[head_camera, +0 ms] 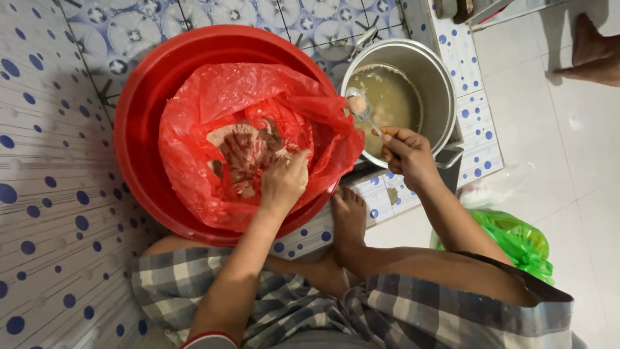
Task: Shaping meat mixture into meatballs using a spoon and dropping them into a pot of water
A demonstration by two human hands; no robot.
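My left hand (283,182) presses curled into meat (248,155) inside red bag (258,139) in red basin (145,116); right hand (407,155) pinches spoon (361,110) w/ a lump over steel pot (436,77). Green bag (516,239) nr my knee.

Bag (252,116) lies in the basin (139,129); pot (433,77) stands right of it

Red bag (213,110) open in red basin (139,123), pinkish mince (248,152) inside; spoon (359,106) carrying a meatball over steel pot (434,81).
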